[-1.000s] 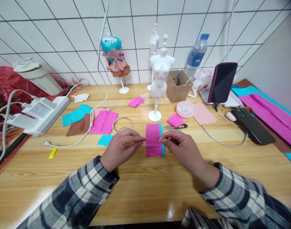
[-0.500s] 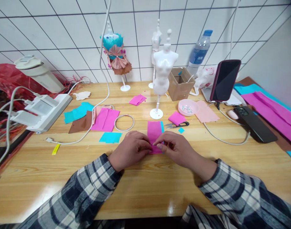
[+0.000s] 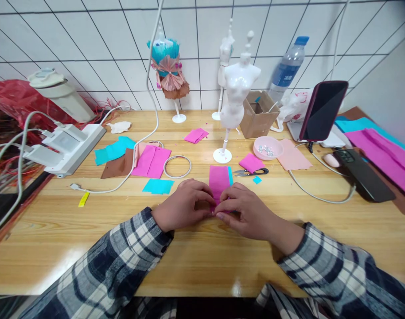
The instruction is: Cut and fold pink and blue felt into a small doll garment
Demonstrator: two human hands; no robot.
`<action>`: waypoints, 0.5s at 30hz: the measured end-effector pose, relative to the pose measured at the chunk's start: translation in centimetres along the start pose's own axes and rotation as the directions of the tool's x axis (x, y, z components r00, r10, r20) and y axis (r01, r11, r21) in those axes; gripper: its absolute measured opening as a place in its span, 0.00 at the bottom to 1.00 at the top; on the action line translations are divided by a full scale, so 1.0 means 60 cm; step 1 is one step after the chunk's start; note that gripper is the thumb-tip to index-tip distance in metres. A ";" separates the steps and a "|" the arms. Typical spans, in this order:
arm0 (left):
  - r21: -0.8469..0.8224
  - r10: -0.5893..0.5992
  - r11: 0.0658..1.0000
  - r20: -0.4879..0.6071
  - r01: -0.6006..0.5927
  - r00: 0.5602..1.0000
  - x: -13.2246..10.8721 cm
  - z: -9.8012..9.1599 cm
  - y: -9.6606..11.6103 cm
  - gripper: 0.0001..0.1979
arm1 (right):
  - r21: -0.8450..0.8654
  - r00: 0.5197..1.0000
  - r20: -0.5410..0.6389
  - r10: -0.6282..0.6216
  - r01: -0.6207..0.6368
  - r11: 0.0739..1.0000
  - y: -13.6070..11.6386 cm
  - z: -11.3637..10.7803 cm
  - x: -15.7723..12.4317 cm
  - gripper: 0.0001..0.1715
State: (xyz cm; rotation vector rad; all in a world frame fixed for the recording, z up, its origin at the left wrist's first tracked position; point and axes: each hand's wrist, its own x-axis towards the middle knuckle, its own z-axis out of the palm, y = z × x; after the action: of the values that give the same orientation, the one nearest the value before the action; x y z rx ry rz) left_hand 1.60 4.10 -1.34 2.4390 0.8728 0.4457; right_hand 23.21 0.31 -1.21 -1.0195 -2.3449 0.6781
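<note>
A strip of pink crepe paper (image 3: 219, 177) lies on the wooden table in front of me, with a turquoise strip (image 3: 230, 175) along its right side. My left hand (image 3: 191, 204) pinches the near left corner of the pink paper between thumb and fingers. From the right, my right hand (image 3: 244, 210) grips the same near edge, its fingertips almost meeting those of the left. The hands partly hide that near edge. Just beyond my right hand lie thread snips (image 3: 252, 173), a folded pink piece (image 3: 251, 163) and a small turquoise scrap (image 3: 257, 180).
A white mannequin (image 3: 237, 93) stands behind the paper, near a pink bowl of beads (image 3: 268, 148) and a cardboard box (image 3: 258, 117). A decorated mannequin (image 3: 171, 73) is farther back. Left are a power strip (image 3: 72, 150) and cable; right, a propped phone (image 3: 324, 113) and another phone (image 3: 365, 175).
The view has shifted slightly, so the scene sits farther right. My right fingers have moved down to the paper's near edge, closer to my left fingertips.
</note>
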 end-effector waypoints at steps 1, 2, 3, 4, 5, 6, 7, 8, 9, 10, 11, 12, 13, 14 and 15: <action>-0.003 0.002 1.000 -0.004 -0.002 1.000 0.000 0.000 0.000 0.09 | -0.011 1.000 0.011 -0.001 0.001 1.000 0.000 0.001 0.000 0.06; -0.006 0.004 1.000 -0.008 -0.004 1.000 -0.001 0.001 -0.001 0.09 | -0.022 1.000 0.019 0.001 -0.001 1.000 -0.001 0.002 0.000 0.06; -0.009 0.006 1.000 -0.012 -0.006 1.000 -0.001 0.001 -0.001 0.09 | -0.031 1.000 0.023 0.003 -0.002 1.000 -0.001 0.003 0.000 0.07; -0.011 0.006 1.000 -0.013 -0.006 1.000 -0.001 0.001 -0.001 0.09 | -0.038 1.000 0.025 0.003 -0.002 0.999 -0.001 0.003 0.000 0.07; -0.013 0.005 1.000 -0.011 -0.005 1.000 -0.001 0.001 -0.001 0.09 | -0.041 1.000 0.022 0.000 0.001 0.999 0.000 0.003 0.001 0.07; -0.014 0.004 1.000 -0.009 -0.004 1.000 -0.001 0.001 0.000 0.09 | -0.041 1.000 0.015 -0.004 0.004 0.999 0.000 0.003 0.001 0.07; -0.016 0.005 1.000 -0.007 -0.005 1.000 -0.001 0.001 0.000 0.09 | -0.038 1.000 0.006 -0.008 0.008 0.999 0.001 0.003 0.001 0.07; -0.017 0.004 1.000 -0.005 -0.004 1.000 -0.001 0.001 0.001 0.09 | -0.034 1.000 -0.005 -0.011 0.011 0.999 0.002 0.003 0.001 0.08; -0.018 0.003 1.000 -0.005 -0.003 1.000 -0.001 0.001 0.002 0.08 | -0.034 1.000 -0.014 -0.011 0.010 0.999 0.003 0.003 0.001 0.08; -0.017 0.002 1.000 -0.005 -0.002 1.000 -0.001 0.001 0.002 0.08 | -0.038 1.000 -0.020 -0.007 0.006 0.999 0.004 0.003 0.001 0.08; -0.016 0.001 1.000 -0.006 -0.001 1.000 -0.001 0.002 0.002 0.07 | -0.045 1.000 -0.020 -0.002 0.001 0.999 0.005 0.003 0.001 0.08; -0.014 -0.001 1.000 -0.006 0.000 1.000 -0.001 0.002 0.002 0.07 | -0.053 1.000 -0.013 0.003 -0.004 0.999 0.006 0.003 0.001 0.08; -0.012 -0.003 1.000 -0.003 0.003 1.000 -0.001 0.003 0.002 0.07 | -0.061 1.000 -0.005 0.006 -0.007 0.998 0.007 0.004 0.001 0.07; -0.009 -0.006 1.000 0.001 0.006 1.000 -0.001 0.003 0.002 0.08 | -0.068 1.000 0.005 0.008 -0.008 0.998 0.007 0.004 0.001 0.07; -0.008 -0.008 1.000 0.006 0.008 1.000 -0.001 0.003 0.002 0.08 | -0.074 1.000 0.012 0.008 -0.007 0.997 0.007 0.005 0.001 0.08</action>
State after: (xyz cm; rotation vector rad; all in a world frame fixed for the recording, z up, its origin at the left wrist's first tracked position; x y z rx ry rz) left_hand 1.67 3.93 -1.42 2.4274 0.8768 0.4384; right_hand 23.23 0.53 -1.68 -1.0591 -2.3937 0.6052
